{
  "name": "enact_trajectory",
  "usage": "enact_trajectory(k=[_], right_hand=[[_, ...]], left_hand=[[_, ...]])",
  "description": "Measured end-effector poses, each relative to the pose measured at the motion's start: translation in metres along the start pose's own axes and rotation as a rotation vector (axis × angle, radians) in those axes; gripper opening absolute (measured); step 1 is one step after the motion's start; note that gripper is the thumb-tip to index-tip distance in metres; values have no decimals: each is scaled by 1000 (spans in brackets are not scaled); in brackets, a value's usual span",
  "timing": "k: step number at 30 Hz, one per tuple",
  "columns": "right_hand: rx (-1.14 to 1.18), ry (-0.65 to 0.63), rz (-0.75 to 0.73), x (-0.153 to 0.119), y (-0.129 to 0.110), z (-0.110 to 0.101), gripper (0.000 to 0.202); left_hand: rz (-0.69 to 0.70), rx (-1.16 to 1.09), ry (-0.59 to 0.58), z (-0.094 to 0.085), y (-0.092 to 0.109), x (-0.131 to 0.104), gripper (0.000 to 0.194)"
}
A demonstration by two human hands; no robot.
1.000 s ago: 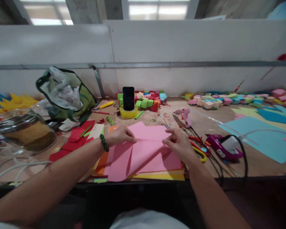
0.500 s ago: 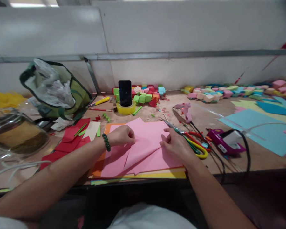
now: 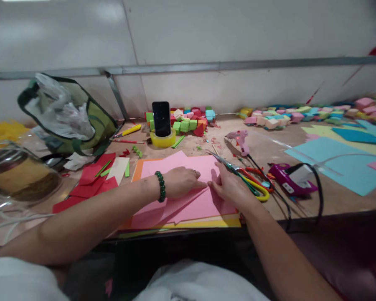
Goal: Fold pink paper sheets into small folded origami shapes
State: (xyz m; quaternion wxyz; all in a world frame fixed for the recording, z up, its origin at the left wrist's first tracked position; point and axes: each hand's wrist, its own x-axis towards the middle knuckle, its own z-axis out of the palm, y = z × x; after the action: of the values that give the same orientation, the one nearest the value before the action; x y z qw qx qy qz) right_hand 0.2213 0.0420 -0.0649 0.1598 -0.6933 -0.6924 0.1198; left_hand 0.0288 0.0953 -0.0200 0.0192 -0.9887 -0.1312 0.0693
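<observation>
A pink paper sheet (image 3: 192, 209) with a folded flap lies on a stack of coloured paper. My left hand (image 3: 183, 182), with a green bead bracelet (image 3: 160, 186) at its wrist, rests on the folded part, one finger stretched towards the fold's right end. There my right hand (image 3: 230, 184) pinches the pink paper's folded point between thumb and fingers. The two hands' fingertips are close together. Scissors with yellow handles (image 3: 260, 191) lie just right of my right hand, beside orange-handled ones (image 3: 252, 175).
Behind the paper, a phone (image 3: 161, 119) stands in a yellow tape roll (image 3: 164, 141). Paper cubes (image 3: 188, 124) line the wall. To the right are a pink glue gun (image 3: 242, 142), a purple power strip (image 3: 293, 180) and blue sheets (image 3: 341, 165). Red paper pieces (image 3: 92, 184), a jar (image 3: 17, 175) and a green bag (image 3: 97, 125) are left.
My left hand has moved right across the pink paper to the fold's end, a finger now stretched out. My right hand stays at the folded point. The view has shifted slightly.
</observation>
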Motion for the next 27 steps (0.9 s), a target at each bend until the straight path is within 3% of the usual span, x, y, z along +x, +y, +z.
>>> enact_trajectory(k=[5, 9, 18, 27], right_hand=[[4, 2, -1, -1, -1, -2, 65], [-3, 3, 10, -2, -2, -3, 67], [19, -8, 18, 2, 1, -2, 68], [75, -24, 30, 3, 1, -7, 71]], left_hand=[[-101, 53, 18, -5, 20, 6, 28], [-241, 49, 69, 3, 48, 0, 20], [-527, 267, 159, 35, 113, -39, 37], [-666, 227, 269, 55, 137, -80, 43]])
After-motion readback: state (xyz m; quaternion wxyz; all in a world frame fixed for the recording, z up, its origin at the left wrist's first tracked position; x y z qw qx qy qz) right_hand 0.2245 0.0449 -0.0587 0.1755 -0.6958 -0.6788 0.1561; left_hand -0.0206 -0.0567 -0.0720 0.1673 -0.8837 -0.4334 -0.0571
